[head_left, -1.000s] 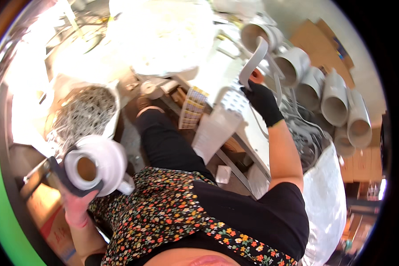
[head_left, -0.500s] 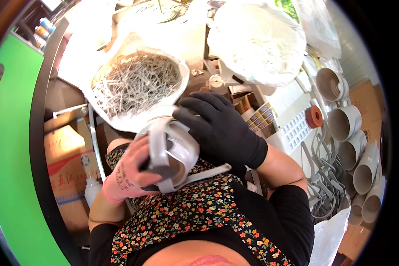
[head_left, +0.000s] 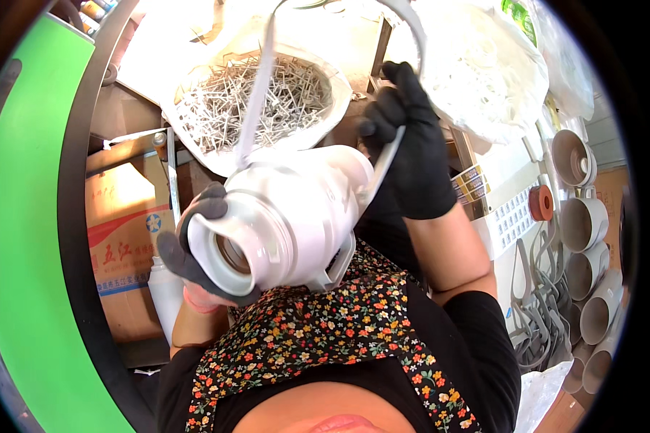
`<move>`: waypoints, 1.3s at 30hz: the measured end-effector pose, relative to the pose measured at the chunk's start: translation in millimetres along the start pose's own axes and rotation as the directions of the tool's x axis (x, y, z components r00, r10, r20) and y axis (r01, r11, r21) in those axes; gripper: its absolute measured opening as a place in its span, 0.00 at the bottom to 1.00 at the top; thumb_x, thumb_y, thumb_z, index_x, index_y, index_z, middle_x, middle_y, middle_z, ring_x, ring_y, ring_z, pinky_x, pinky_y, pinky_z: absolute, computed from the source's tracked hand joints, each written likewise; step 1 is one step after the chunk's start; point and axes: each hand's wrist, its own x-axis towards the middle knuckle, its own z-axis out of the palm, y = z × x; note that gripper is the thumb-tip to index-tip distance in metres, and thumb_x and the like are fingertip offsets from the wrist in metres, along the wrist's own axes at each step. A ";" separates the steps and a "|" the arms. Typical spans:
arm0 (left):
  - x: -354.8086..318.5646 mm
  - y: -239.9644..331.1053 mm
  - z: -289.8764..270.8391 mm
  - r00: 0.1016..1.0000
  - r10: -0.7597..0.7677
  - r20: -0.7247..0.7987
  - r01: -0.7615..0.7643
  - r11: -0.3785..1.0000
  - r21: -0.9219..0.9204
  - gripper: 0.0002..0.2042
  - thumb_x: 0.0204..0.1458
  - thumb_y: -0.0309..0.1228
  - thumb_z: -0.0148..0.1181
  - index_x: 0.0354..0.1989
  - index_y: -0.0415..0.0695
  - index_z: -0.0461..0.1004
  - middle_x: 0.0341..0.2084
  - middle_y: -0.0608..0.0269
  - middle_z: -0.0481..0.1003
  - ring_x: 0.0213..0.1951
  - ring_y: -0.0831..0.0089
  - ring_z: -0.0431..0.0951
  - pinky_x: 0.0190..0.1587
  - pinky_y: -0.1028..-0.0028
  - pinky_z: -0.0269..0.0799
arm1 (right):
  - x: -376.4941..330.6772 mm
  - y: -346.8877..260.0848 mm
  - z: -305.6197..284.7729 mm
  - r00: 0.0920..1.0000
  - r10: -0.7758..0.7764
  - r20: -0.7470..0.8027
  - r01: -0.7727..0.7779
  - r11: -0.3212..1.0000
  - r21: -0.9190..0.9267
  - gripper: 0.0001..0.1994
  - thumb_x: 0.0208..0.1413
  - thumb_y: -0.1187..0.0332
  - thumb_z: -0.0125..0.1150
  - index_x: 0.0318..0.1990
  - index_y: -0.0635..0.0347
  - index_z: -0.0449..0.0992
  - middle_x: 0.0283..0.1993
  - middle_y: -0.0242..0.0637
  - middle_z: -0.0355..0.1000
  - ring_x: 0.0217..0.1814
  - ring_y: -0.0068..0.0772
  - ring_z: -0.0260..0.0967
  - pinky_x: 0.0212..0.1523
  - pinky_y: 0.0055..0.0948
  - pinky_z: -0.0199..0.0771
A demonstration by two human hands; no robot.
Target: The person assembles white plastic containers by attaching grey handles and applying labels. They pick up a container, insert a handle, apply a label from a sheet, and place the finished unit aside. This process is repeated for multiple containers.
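A white tubular plastic housing (head_left: 307,209) with a flared round opening lies tilted in front of my chest. My left hand (head_left: 184,261), in a pink glove with dark fingertips, is closed around its open end. A flat grey strap (head_left: 256,105) rises from the housing in a tall loop, whose top leaves the picture. My right hand (head_left: 417,162), in a black glove, is closed on the strap's other side, to the right of the housing. A short length of strap hangs below those fingers, beside the housing.
Ahead is a white sack (head_left: 337,108) of thin metal pins; another pale bag (head_left: 484,79) stands at the far right. Grey pipe pieces (head_left: 583,225), a tangle of grey straps (head_left: 538,307) and a red-brown ring (head_left: 540,203) are at right. At left are a cardboard box (head_left: 126,245) and green panel (head_left: 25,202).
The housing has turned so its flared opening faces the lower left, and my left grip has shifted to that end. My right hand has moved right, drawing the strap into a high loop.
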 end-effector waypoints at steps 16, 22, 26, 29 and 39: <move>17.6 70.1 19.6 0.963 -0.090 0.254 -0.007 0.933 0.359 0.16 0.38 0.36 0.65 0.35 0.41 0.77 0.39 0.58 0.78 0.48 0.61 0.76 0.58 0.59 0.65 | -44.1 43.8 7.0 0.974 0.225 0.015 -0.186 0.838 -0.514 0.16 0.61 0.67 0.55 0.55 0.63 0.69 0.42 0.33 0.69 0.47 0.22 0.67 0.48 0.25 0.68; 46.8 79.0 29.8 0.965 0.045 0.258 -0.094 0.979 0.181 0.20 0.47 0.37 0.60 0.46 0.41 0.70 0.43 0.54 0.76 0.49 0.60 0.74 0.59 0.59 0.65 | -62.6 27.1 37.4 0.948 -0.125 0.291 0.265 0.815 -0.515 0.16 0.55 0.68 0.59 0.49 0.67 0.70 0.41 0.41 0.72 0.46 0.34 0.69 0.48 0.33 0.69; 58.0 42.1 37.9 0.995 -0.091 0.038 0.098 0.853 -0.513 0.26 0.53 0.39 0.57 0.58 0.40 0.62 0.49 0.49 0.72 0.55 0.56 0.70 0.62 0.59 0.63 | -54.7 9.5 31.2 0.543 -0.438 0.716 0.837 0.213 -0.504 0.19 0.53 0.71 0.58 0.52 0.67 0.68 0.53 0.48 0.69 0.55 0.46 0.67 0.57 0.42 0.64; 65.1 42.2 45.7 0.986 -0.163 0.037 0.164 0.896 -0.413 0.29 0.56 0.40 0.55 0.64 0.40 0.58 0.53 0.45 0.70 0.58 0.53 0.68 0.62 0.57 0.63 | -42.3 -6.1 27.9 0.996 0.040 0.077 -0.009 0.928 -0.372 0.18 0.60 0.65 0.56 0.54 0.64 0.67 0.39 0.33 0.70 0.42 0.18 0.65 0.44 0.22 0.68; 51.9 -20.2 57.1 0.848 -0.520 0.099 0.523 0.852 -0.009 0.19 0.63 0.29 0.44 0.61 0.41 0.64 0.56 0.44 0.67 0.57 0.61 0.70 0.61 0.63 0.67 | -50.6 -20.7 -40.0 0.998 -0.020 0.065 0.051 0.857 -0.513 0.15 0.63 0.72 0.49 0.56 0.65 0.67 0.35 0.33 0.70 0.38 0.23 0.70 0.43 0.25 0.73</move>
